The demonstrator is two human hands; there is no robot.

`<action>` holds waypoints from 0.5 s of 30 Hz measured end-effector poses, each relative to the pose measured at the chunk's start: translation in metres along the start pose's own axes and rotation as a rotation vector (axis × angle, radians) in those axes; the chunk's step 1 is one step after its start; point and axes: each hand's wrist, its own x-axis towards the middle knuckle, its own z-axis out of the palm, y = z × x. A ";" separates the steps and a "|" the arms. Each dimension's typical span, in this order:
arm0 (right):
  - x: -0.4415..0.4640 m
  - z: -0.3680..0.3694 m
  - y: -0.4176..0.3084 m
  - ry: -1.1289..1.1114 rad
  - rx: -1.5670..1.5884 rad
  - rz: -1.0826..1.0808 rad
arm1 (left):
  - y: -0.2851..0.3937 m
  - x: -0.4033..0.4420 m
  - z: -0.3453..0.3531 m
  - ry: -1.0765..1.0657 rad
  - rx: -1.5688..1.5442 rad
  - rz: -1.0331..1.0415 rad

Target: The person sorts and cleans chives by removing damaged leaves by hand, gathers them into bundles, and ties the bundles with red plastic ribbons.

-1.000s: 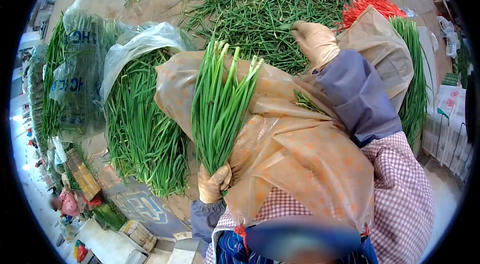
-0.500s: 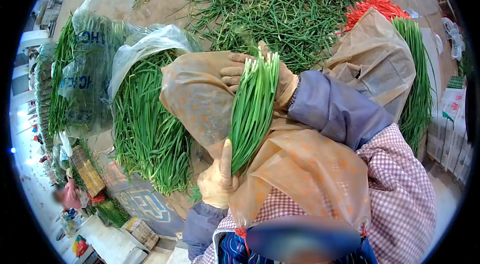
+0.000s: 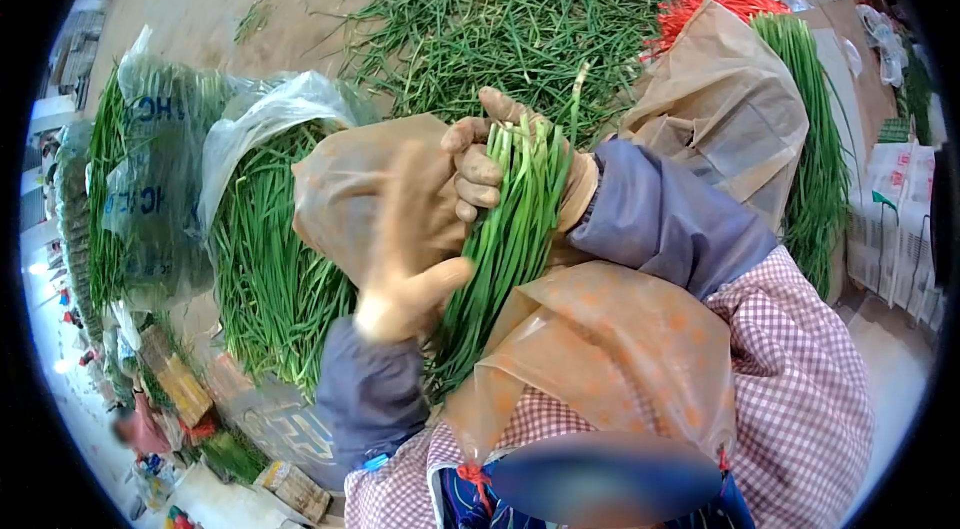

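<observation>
My right hand [image 3: 490,164], in a soiled glove, is wrapped round a bunch of garlic chives [image 3: 510,219] close to the pale cut ends. The green leaves hang down toward my lap, and one stalk juts out above the others. My left hand [image 3: 405,274], in a pale glove, is apart from the bunch on its left side, fingers stretched out and blurred by motion. Beneath the bunch, a brownish plastic apron [image 3: 610,329] covers my lap and knees.
A large heap of loose green leaves [image 3: 520,19] lies on the floor ahead. Chives in plastic bags [image 3: 165,179] and a big open bundle [image 3: 275,259] stand at left. Red strips [image 3: 715,4] and more chives [image 3: 815,169] are at right. A person [image 3: 145,427] is far left.
My left hand has let go of the lower leaves and moved up and left, its fingers spreading. My right fingers have curled round the bunch. The whole view has shifted slightly.
</observation>
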 end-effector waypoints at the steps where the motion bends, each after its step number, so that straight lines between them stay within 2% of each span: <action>1: -0.003 -0.001 -0.004 0.022 0.004 0.000 | -0.025 0.008 -0.003 -0.082 -0.018 -0.074; 2: -0.006 0.000 -0.008 0.045 0.010 -0.003 | -0.037 0.017 0.002 -0.166 -0.036 -0.151; 3: -0.012 0.004 -0.011 0.166 -0.047 -0.039 | -0.041 0.014 0.012 -0.171 -0.206 -0.352; 5: -0.027 0.020 -0.017 0.408 -0.152 -0.109 | -0.045 0.015 0.021 -0.223 -0.125 -0.369; 7: -0.043 0.022 -0.035 0.533 -0.217 -0.166 | -0.047 0.015 0.020 -0.239 -0.113 -0.400; 10: -0.065 0.038 -0.050 0.804 -0.434 -0.319 | -0.047 0.011 0.011 -0.163 -0.155 -0.456; 12: -0.082 0.043 -0.059 0.722 -0.447 -0.279 | -0.041 0.012 0.020 -0.051 -0.182 -0.452; 15: -0.075 0.071 -0.048 0.899 -0.622 -0.167 | -0.046 0.014 0.021 -0.027 -0.151 -0.426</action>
